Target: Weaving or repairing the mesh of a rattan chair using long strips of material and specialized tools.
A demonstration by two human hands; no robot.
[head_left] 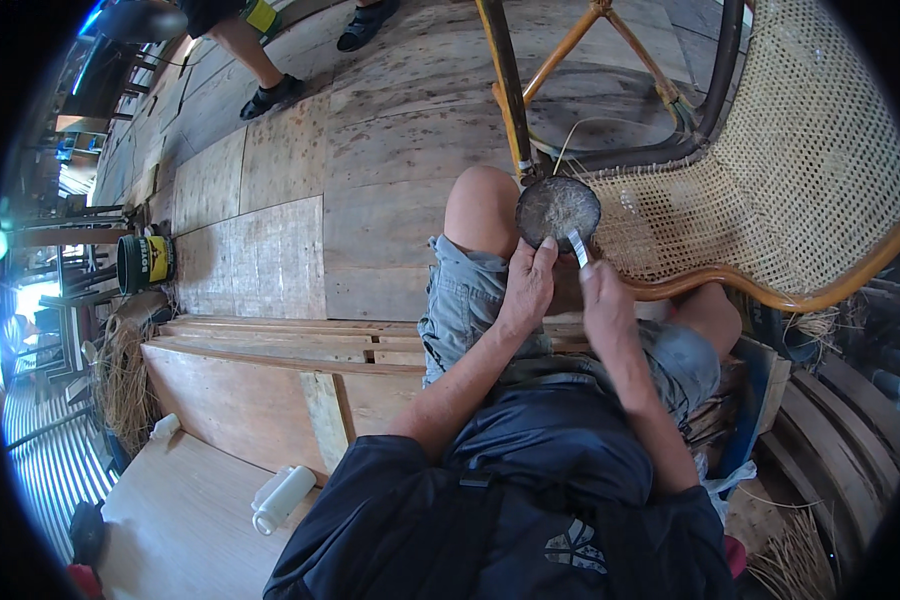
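My left hand (533, 285) is closed on the near rim of a dark, round, shallow bowl (555, 205), thumb on top. Its inside looks rough and greyish, and I cannot tell what it contains. In my right hand (607, 300) is a tool with a flat, silvery blade (578, 247); the fingers hide its handle. The blade tip lies over the bowl's inside. Just beyond the hands, to the right, stands a woven cane chair seat (660, 215) with a bent rattan frame (810, 295). A thin loose cane strand (567, 145) curves up behind the bowl.
Another person's leg (255, 60) and sandals show at the far left. A black and yellow bucket (145, 263) stands on the plank floor (270, 245). Fibre bundles (125, 380) hang at left. A white bottle (285, 500) lies on the bench (190, 510). Curved wooden pieces (840, 430) fill the right.
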